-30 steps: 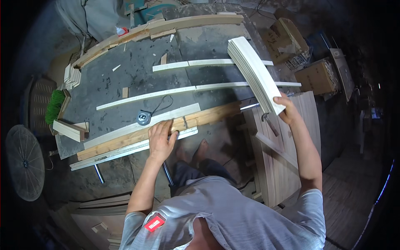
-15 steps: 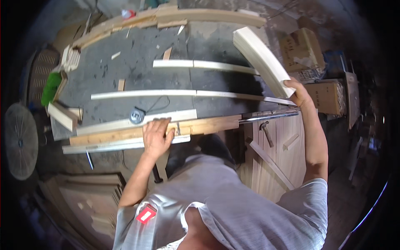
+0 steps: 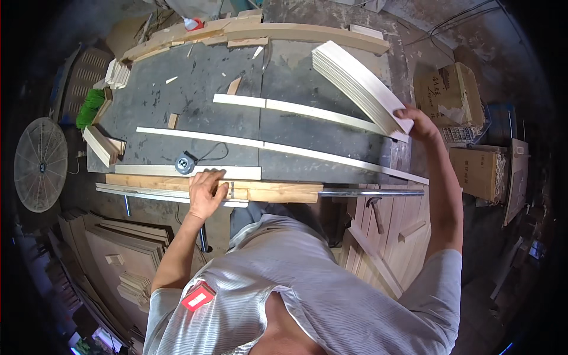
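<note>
My right hand grips the near end of a stack of pale wooden slats, which slants over the right side of the dark table. Its near end meets the tip of a long wooden strip; a second strip runs closer to me. With fingers outstretched, my left hand lies flat on the wooden beam along the table's front edge. Just beyond that hand, a tape measure sits against a pale board.
A long timber rail borders the far edge. Slat bundles and a green brush stand at the left, near a fan. A hammer lies on boards at the lower right. Cardboard boxes stand to the right.
The slat stack has come down closer to the table, its shadow shrinking, still in my right hand. My left hand stays on the beam. The whole view has shifted slightly.
</note>
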Action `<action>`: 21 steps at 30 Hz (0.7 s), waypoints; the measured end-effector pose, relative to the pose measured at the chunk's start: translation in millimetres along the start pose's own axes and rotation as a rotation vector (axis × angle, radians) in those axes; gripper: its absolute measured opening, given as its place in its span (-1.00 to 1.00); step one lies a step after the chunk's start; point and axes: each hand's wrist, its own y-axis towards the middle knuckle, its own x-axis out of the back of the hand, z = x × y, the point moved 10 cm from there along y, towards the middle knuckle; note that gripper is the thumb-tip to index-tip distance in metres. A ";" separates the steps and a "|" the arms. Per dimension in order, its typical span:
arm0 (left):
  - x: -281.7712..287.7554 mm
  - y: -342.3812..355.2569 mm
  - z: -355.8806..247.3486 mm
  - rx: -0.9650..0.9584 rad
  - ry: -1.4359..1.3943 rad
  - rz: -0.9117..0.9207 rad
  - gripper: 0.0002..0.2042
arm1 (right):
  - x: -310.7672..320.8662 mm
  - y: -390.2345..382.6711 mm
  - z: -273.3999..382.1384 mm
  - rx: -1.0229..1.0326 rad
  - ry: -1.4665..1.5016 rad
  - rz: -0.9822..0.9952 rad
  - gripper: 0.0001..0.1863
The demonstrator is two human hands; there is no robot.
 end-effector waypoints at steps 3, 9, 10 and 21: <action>-0.6 2.5 -0.5 0.003 0.017 0.005 -0.61 | 20.8 29.2 7.2 0.017 0.046 0.014 -0.23; -0.6 6.5 -0.8 0.016 0.014 -0.013 -0.64 | 72.7 29.5 11.8 -0.087 -0.100 -0.114 -0.15; -0.4 7.9 -1.7 0.004 0.019 -0.024 -0.65 | 75.5 29.1 12.9 -0.087 -0.100 -0.119 -0.15; 0.3 3.9 -0.3 0.009 0.024 -0.036 -0.68 | 14.0 9.3 65.5 0.282 -0.925 -0.381 -0.14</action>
